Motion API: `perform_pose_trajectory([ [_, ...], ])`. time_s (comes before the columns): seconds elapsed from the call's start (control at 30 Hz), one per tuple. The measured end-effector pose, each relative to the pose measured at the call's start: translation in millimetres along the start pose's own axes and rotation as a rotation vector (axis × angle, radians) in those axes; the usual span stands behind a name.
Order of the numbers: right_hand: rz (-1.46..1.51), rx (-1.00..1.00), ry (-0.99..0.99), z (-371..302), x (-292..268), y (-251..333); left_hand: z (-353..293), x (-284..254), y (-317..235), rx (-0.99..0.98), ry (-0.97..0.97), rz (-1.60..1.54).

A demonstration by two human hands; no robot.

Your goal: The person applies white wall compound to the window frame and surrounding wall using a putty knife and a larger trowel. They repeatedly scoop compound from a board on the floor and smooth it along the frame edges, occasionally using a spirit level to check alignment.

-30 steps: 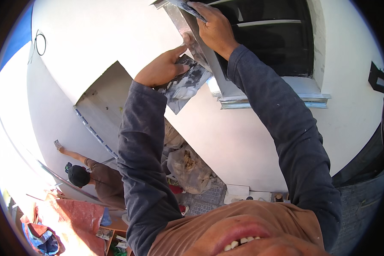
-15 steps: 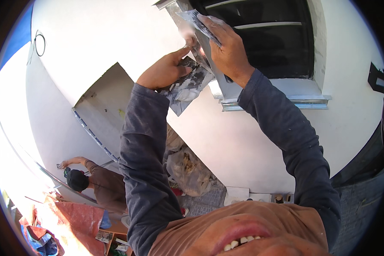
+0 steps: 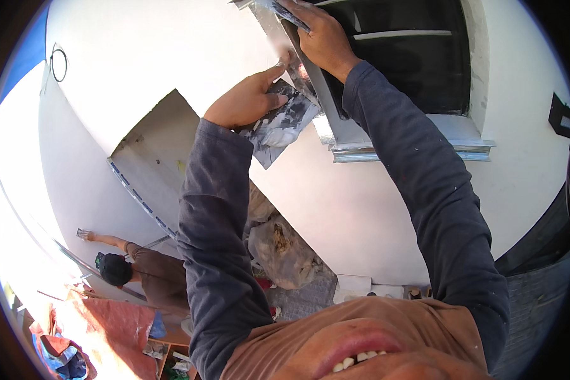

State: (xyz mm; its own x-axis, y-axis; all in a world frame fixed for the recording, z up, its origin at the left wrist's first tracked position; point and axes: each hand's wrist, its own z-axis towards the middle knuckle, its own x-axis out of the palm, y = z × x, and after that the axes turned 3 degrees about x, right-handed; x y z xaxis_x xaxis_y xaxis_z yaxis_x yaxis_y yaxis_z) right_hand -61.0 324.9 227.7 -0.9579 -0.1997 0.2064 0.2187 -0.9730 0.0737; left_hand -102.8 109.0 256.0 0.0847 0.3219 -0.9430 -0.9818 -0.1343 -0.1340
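Observation:
My left hand grips a flat metal plate smeared with white and grey plaster, held against the white wall beside the window. My right hand is higher up, closed on a thin metal blade pressed to the left edge of the dark window opening. The blade's tip runs out of the picture at the top. Both arms wear dark blue sleeves and reach upward.
A metal sill juts out below the window. Far below, a person in a brown top works at the wall's foot with one arm stretched out. Stuffed sacks, an orange tarp and a ring on the wall are in view.
My right hand dipped down along the window's edge, then slid back up to the top. My left hand and its plate have hardly moved. The person below has shifted an arm.

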Motion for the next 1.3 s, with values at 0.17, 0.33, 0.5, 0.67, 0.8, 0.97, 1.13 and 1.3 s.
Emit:
perform_pose_trajectory([
  [0.17, 0.018, 0.052, 0.178, -8.8, -19.7, -7.7, 3.3, 2.9, 8.0, -0.037, 0.023, -0.101],
  [0.33, 0.15, 0.243, 0.388, -70.1, -59.4, 5.5, 7.5, 5.6, 15.7, 0.013, 0.019, -0.177],
  [0.5, 0.113, 0.303, 0.527, -109.9, -111.2, 25.7, 6.3, 1.8, 10.3, -0.03, 0.086, -0.199],
  [0.67, 0.438, 0.835, 0.294, -112.2, -160.3, 46.9, -1.5, -2.1, -3.3, -0.083, 0.059, -0.166],
  [0.8, 0.69, 0.754, 0.093, -132.9, -204.0, 82.2, -29.1, 25.1, -7.6, 0.073, -0.269, -0.75],
  [0.97, 0.483, 0.49, 0.358, -166.7, -229.2, 146.7, -83.8, 126.0, -19.2, -0.17, -0.688, -1.524],
  [1.13, 0.027, -0.011, 0.801, -162.7, -216.9, 186.4, -126.7, 198.3, -26.1, -0.336, -0.371, -2.08],
  [1.3, -0.481, -0.039, 0.998, -133.7, -231.2, 190.5, -171.3, 199.1, 6.5, 0.029, -0.107, -2.512],
])
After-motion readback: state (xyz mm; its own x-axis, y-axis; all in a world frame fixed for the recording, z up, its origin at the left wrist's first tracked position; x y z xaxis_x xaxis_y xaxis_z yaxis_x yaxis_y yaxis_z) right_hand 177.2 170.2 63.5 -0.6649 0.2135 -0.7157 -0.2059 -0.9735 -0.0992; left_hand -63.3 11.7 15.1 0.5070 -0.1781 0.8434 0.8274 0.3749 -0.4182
